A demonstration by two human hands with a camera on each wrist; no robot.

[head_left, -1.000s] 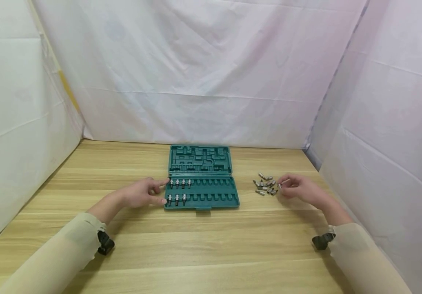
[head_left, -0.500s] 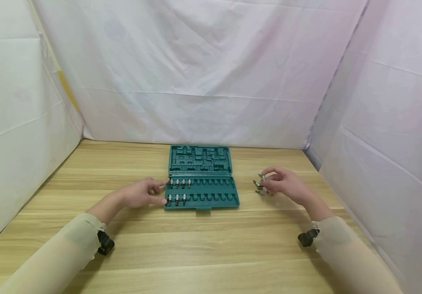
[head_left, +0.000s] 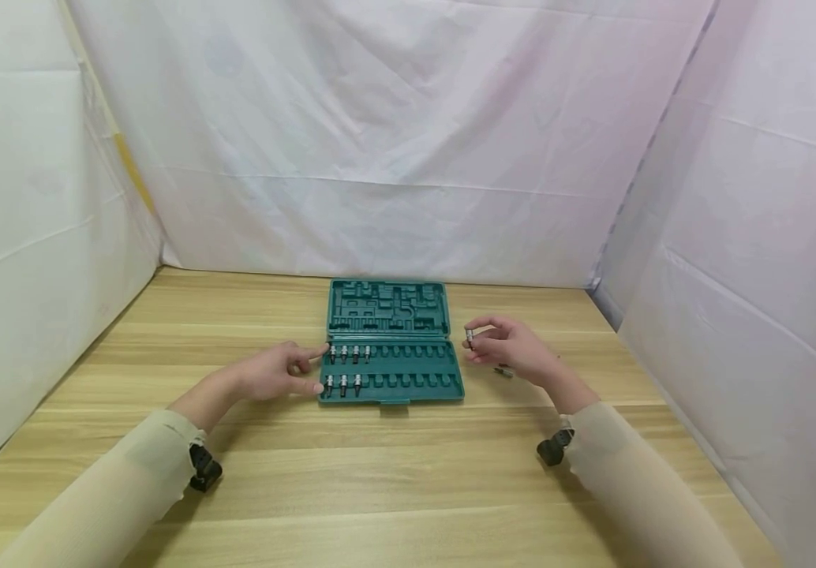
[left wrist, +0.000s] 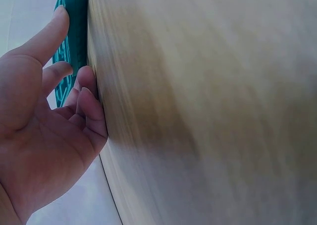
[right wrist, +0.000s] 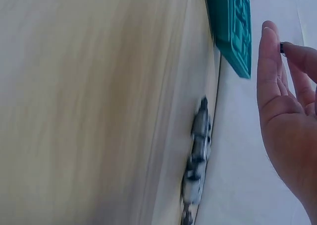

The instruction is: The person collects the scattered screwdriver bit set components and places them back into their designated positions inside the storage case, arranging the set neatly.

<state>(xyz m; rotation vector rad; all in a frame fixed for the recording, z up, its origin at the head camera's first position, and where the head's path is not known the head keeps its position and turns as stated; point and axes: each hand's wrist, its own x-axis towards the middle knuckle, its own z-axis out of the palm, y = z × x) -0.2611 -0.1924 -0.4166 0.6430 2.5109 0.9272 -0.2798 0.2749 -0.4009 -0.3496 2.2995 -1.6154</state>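
Note:
A green plastic case (head_left: pixel 408 366) lies unfolded, with several silver bit sockets with dark tips (head_left: pixel 343 386) seated at the left of its two slot rows. My left hand (head_left: pixel 273 374) touches the case's left edge with an extended index finger and thumb; its other fingers are bent, as the left wrist view shows. Right of the case, my right hand (head_left: pixel 514 352) pinches a bit socket (head_left: pixel 469 338) above the table. Only a small dark end of this bit socket (right wrist: pixel 282 47) shows in the right wrist view.
Loose bit sockets (right wrist: pixel 199 145) lie in a pile on the wooden table (head_left: pixel 379 473), mostly hidden behind my right hand in the head view. White cloth (head_left: pixel 394 142) hangs behind the table and along both sides.
My right hand has moved left from the loose pile toward the case, now carrying a bit socket. My left hand has stayed at the case's left edge.

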